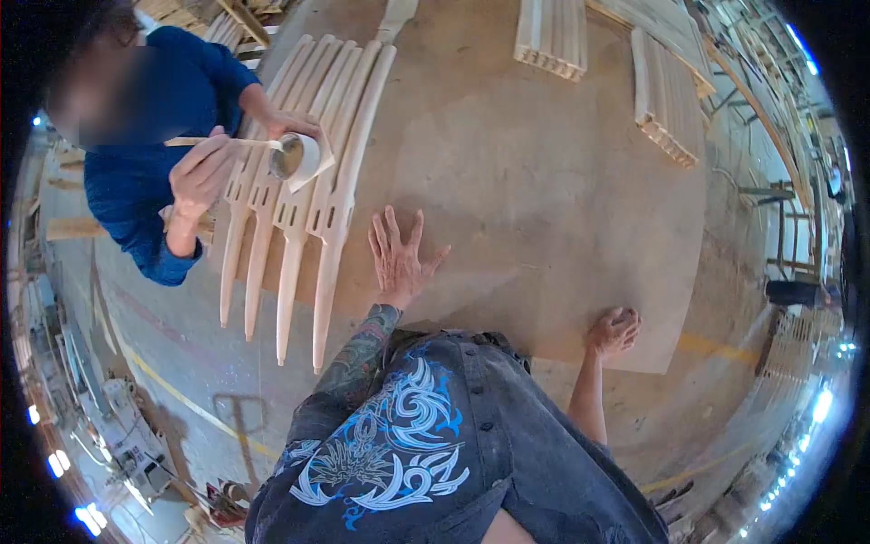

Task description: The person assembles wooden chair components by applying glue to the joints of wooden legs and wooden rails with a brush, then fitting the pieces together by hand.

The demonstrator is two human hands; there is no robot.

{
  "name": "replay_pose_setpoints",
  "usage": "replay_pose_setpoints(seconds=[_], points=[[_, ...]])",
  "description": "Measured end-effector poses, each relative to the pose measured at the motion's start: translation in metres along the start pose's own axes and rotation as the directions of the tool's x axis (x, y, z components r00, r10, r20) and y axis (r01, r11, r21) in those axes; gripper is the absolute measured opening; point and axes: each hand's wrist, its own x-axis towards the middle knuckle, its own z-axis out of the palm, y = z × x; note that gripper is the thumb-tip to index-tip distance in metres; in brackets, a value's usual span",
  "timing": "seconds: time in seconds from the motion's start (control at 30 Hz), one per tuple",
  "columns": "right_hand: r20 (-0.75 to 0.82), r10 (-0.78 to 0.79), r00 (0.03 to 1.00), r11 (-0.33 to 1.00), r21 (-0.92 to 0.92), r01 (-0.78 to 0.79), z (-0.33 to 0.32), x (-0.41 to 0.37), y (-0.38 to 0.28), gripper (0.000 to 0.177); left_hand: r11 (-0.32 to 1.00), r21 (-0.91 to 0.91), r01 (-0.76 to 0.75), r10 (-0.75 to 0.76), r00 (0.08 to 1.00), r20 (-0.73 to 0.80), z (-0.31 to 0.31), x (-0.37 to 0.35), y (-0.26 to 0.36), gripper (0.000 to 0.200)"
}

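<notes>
My left hand [396, 258] rests on the brown tabletop [507, 172] with its fingers spread, holding nothing. Just left of it lies a row of long, shaped wooden chair legs or posts [340, 195], with slots cut in them and tapered ends overhanging the edge. Near the table's front right corner sits my right hand [616, 333], its fingers curled in, and nothing shows in it. Across the row, a co-worker in a blue top [195, 82] holds a cup [294, 159] in one hand and a thin stick or brush [217, 141] in the other, its tip at the cup's rim.
Bundles of wooden pieces lie at the table's far side, one near the middle [551, 36] and another at the right [666, 95]. Another wooden piece [396, 18] lies beyond the row. Machinery [136, 444] stands on the floor at lower left.
</notes>
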Motion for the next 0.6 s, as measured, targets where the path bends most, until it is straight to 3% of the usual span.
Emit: replay_pose_setpoints(seconds=[0.27,0.33,0.47,0.6], points=[[0.052,0.074,0.996,0.997,0.028,-0.076,-0.002,0.001,-0.005,0.045,0.967,-0.078,-0.244,0.251,0.963,0.096,0.016,0.000,0.065,0.086],[0.051,0.070,0.996,0.997,0.031,-0.072,0.000,0.001,-0.004,0.045,0.925,-0.132,-0.357,0.364,0.931,0.026,0.029,-0.001,0.083,0.084],[0.038,0.035,0.999,0.999,0.030,-0.036,0.004,0.001,-0.002,0.045,0.879,-0.200,-0.432,0.443,0.896,0.013,0.046,-0.013,0.116,0.081],[0.016,0.047,0.999,0.998,0.038,-0.048,0.004,0.000,-0.003,0.046,0.761,-0.288,-0.582,0.619,0.784,0.052,0.053,-0.041,0.150,0.080]])
